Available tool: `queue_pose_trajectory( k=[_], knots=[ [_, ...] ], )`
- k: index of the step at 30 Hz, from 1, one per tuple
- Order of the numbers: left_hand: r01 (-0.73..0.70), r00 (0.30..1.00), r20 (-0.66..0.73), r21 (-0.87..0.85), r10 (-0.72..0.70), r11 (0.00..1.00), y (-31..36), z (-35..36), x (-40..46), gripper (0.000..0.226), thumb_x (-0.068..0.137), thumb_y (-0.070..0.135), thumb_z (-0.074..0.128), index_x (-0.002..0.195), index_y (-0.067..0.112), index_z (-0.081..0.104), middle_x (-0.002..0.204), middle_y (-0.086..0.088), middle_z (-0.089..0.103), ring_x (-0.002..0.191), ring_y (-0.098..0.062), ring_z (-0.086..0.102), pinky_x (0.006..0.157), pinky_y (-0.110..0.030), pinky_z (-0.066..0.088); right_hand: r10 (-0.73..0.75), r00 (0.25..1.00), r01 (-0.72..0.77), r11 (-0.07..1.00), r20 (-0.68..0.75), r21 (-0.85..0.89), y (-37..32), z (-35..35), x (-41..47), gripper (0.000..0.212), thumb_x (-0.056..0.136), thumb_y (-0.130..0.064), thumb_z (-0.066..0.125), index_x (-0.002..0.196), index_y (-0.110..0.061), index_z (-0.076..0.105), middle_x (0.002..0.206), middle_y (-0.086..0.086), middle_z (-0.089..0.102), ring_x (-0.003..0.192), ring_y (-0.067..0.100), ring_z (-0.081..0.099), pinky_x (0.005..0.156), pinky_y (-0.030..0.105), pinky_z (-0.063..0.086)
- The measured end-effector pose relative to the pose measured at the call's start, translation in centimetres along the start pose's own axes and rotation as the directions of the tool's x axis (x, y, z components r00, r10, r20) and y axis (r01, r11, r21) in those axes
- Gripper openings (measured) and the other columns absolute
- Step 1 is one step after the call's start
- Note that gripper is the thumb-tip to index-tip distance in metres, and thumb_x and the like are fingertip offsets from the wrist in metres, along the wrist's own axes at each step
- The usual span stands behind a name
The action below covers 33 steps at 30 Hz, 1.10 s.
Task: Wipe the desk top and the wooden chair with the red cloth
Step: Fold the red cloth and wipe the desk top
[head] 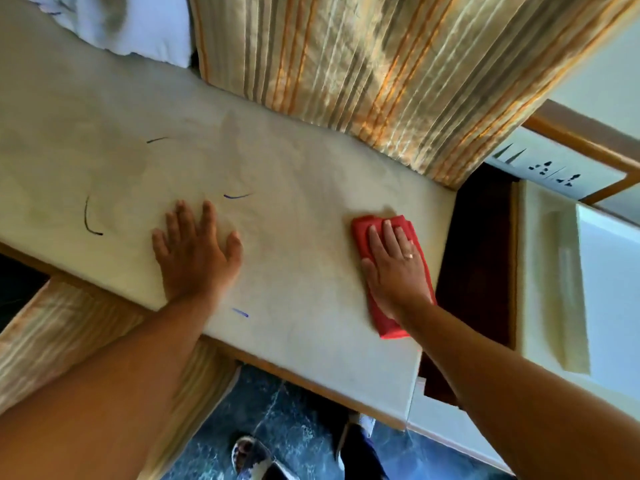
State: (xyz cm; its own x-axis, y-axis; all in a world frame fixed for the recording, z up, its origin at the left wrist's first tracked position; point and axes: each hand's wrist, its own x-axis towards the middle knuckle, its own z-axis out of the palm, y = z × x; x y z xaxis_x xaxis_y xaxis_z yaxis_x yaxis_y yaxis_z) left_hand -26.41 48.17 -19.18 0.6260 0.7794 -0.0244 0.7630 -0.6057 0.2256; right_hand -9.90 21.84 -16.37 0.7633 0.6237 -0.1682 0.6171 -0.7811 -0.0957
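My right hand [394, 268] presses flat on the red cloth [363, 237] at the desk top [294, 168], right of centre; my left hand [195, 251] lies open, fingers spread, bracing me.

Striped tan-and-orange curtain [381, 74] backlit, blue marbled floor [277, 427], white wall socket panel [550, 171]

Head camera looks steeply down, close over the desk top [294, 209], seemingly tilted.

Matt cream desk top [294, 237], soft red cloth [367, 237], pleated striped curtain [381, 64].
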Motion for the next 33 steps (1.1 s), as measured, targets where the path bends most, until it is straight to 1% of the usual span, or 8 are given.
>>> queue_pose_trajectory(
  k=[3,11,16,21,25,29,31,33],
  knots=[
    [-0.012,1.0,0.009,0.003,0.012,1.0,0.0,-0.1,-0.1,0.075,0.089,0.056,0.027,0.154,0.02,0.025,0.161,-0.022,0.019,0.148,-0.038,0.017,0.117,-0.057,0.012,0.11,0.994,-0.109,0.992,-0.022,0.061,-5.6,0.7,0.7,0.066,0.1,-0.05,0.023,0.157,-0.021,0.006,0.165,0.012,-0.001,0.151,0.031,-0.003,0.122,0.046,0.002],
    [-0.02,1.0,-0.013,-0.023,0.019,1.0,-0.2,-0.2,-0.2,0.073,0.089,0.053,0.03,0.154,0.02,0.026,0.161,-0.022,0.019,0.149,-0.036,0.016,0.118,-0.056,0.01,-0.559,0.819,0.566,0.824,0.126,-0.023,-4.1,2.3,-7.8,0.073,0.091,-0.056,0.037,0.155,-0.031,0.013,0.163,0.004,0.018,0.151,0.027,0.011,0.122,0.042,0.005],
    [-0.009,1.0,-0.028,-0.009,0.009,1.0,-0.2,0.0,-0.2,0.073,0.089,0.054,0.028,0.154,0.02,0.026,0.161,-0.021,0.019,0.149,-0.036,0.016,0.118,-0.055,0.01,-0.143,0.99,0.142,0.987,0.001,-0.07,1.9,-0.7,2.2,0.068,0.093,-0.055,0.031,0.154,-0.026,0.024,0.162,0.013,0.021,0.149,0.035,0.017,0.122,0.043,0.008],
    [-0.004,1.0,-0.024,-0.001,0.004,1.0,-0.1,-0.2,-0.2,0.072,0.09,0.054,0.028,0.154,0.022,0.026,0.161,-0.02,0.02,0.149,-0.035,0.017,0.118,-0.054,0.009,0.295,0.954,-0.288,0.95,-0.045,0.124,-4.5,0.0,6.6,0.068,0.097,-0.051,0.025,0.157,-0.024,0.006,0.165,0.013,0.003,0.151,0.032,0.001,0.122,0.047,0.003],
    [-0.007,0.998,-0.062,-0.027,0.005,1.0,-0.1,-0.5,-0.4,0.064,0.092,0.042,0.03,0.152,0.019,0.034,0.16,-0.019,0.026,0.147,-0.035,0.022,0.119,-0.052,0.013,-0.213,0.977,0.215,0.971,-0.031,0.103,-10.3,2.1,-0.8,0.064,0.1,-0.049,0.028,0.156,-0.022,0.013,0.164,0.011,0.01,0.151,0.03,0.006,0.121,0.049,0.011],
    [-0.009,0.997,-0.074,-0.006,0.009,1.0,-0.1,-0.4,-0.7,0.061,0.093,0.037,0.034,0.151,0.018,0.035,0.158,-0.018,0.03,0.146,-0.034,0.025,0.118,-0.05,0.015,-0.732,0.665,0.737,0.675,0.151,0.025,-2.7,0.9,-4.0,0.065,0.096,-0.052,0.036,0.155,-0.03,0.019,0.164,0.003,0.017,0.151,0.025,0.012,0.12,0.048,0.009],
    [0.008,0.998,-0.063,0.001,-0.008,1.0,0.0,-0.4,-0.4,0.061,0.093,0.035,0.035,0.152,0.018,0.034,0.158,-0.019,0.03,0.146,-0.035,0.026,0.118,-0.051,0.015,-0.727,0.674,0.733,0.68,0.134,0.002,1.3,-0.2,-0.4,0.068,0.09,-0.051,0.047,0.152,-0.028,0.031,0.161,0.004,0.024,0.15,0.026,0.018,0.122,0.046,0.015],
    [0.007,0.999,-0.048,0.01,-0.007,1.0,0.7,-0.4,-0.5,0.062,0.092,0.035,0.035,0.152,0.017,0.033,0.158,-0.019,0.03,0.146,-0.036,0.026,0.117,-0.052,0.015,-0.528,0.842,0.534,0.845,0.111,-0.038,3.4,-1.6,3.9,0.072,0.089,-0.056,0.044,0.152,-0.023,0.032,0.16,0.011,0.027,0.149,0.029,0.017,0.122,0.046,0.017]
  ],
)
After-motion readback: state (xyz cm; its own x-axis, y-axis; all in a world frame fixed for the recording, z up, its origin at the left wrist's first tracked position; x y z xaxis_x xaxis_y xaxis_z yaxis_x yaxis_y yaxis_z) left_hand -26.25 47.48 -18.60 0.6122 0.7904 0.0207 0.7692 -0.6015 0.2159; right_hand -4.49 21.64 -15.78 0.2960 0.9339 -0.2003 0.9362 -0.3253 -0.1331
